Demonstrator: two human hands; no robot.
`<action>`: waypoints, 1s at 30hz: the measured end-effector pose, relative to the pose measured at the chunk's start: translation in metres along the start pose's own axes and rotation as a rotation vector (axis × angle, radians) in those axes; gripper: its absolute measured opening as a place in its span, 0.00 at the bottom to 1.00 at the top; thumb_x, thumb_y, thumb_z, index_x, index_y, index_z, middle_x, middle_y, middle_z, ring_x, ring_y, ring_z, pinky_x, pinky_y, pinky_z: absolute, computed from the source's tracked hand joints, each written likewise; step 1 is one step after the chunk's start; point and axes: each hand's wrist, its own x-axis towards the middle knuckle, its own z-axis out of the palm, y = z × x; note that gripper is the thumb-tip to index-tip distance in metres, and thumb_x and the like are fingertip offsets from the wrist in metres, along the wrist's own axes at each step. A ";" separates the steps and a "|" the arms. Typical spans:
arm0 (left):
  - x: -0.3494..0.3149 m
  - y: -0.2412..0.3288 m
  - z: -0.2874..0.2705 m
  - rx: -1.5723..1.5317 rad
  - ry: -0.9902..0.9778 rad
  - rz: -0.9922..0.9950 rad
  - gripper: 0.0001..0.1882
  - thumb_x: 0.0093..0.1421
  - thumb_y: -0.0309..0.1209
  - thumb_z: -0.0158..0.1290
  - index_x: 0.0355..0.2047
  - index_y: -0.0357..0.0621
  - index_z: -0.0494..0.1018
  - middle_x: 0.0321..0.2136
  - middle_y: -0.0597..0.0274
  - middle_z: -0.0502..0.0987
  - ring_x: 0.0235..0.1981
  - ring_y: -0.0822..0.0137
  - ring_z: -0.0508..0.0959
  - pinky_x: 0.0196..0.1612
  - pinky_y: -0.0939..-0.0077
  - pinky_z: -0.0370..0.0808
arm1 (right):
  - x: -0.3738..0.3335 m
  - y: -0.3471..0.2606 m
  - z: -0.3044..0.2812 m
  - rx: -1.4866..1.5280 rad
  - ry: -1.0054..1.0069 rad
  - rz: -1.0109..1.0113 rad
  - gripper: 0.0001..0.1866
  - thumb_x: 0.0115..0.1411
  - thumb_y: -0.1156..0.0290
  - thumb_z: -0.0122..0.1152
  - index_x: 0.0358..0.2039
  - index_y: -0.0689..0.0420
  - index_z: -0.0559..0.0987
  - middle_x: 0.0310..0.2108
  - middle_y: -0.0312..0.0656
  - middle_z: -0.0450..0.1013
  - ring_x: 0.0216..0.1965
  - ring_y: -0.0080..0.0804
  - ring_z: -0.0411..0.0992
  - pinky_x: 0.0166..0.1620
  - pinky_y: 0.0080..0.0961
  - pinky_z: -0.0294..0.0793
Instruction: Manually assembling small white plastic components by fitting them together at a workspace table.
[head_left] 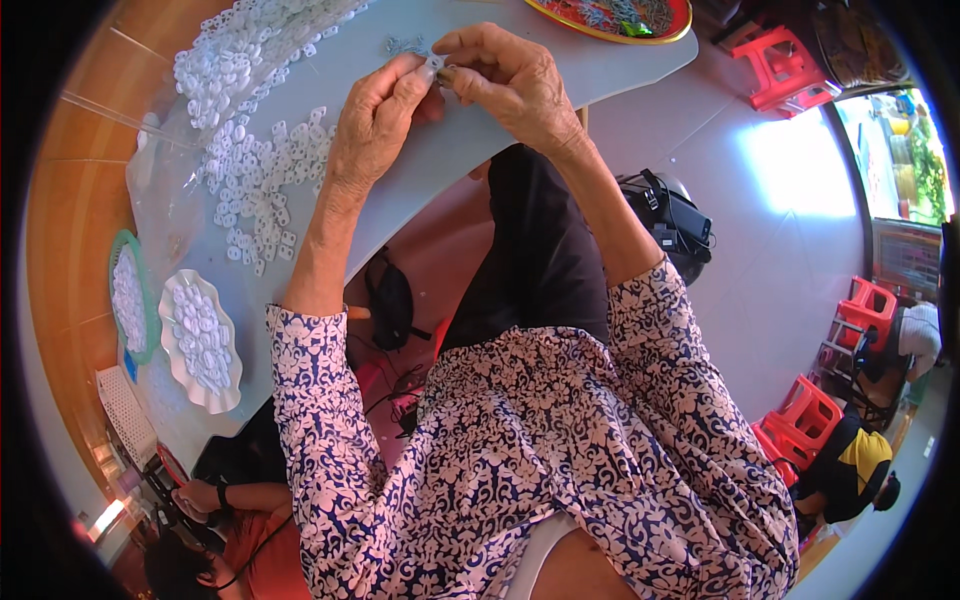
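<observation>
Over the far edge of the pale table (440, 130), my two hands meet with fingertips nearly touching. My left hand (380, 118) is closed in a pinch on a small white plastic piece (433, 63). Thumb and fingers of my right hand (508, 82) close in at the piece's right side; whatever they pinch is too small to make out. Just beyond the fingers lies a little heap of small blue-grey metal parts (404, 45). To the left of my left hand, many white oval plastic pieces with holes (265, 170) are spread over the table.
A bigger pile of white pieces (225, 75) lies at far left. A white scalloped dish (228, 385) and a green basket (150, 345) hold more. At the far right is a red-rimmed tray (683, 22) with metal parts. A person in orange (262, 540) sits at lower left.
</observation>
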 end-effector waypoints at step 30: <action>0.001 -0.007 0.008 -0.029 0.162 -0.047 0.16 0.65 0.39 0.43 0.27 0.38 0.70 0.15 0.69 0.66 0.19 0.77 0.61 0.22 0.79 0.60 | -0.001 -0.006 -0.003 -0.064 -0.080 0.018 0.17 0.57 0.73 0.59 0.47 0.62 0.71 0.28 0.38 0.76 0.29 0.18 0.72 0.35 0.17 0.73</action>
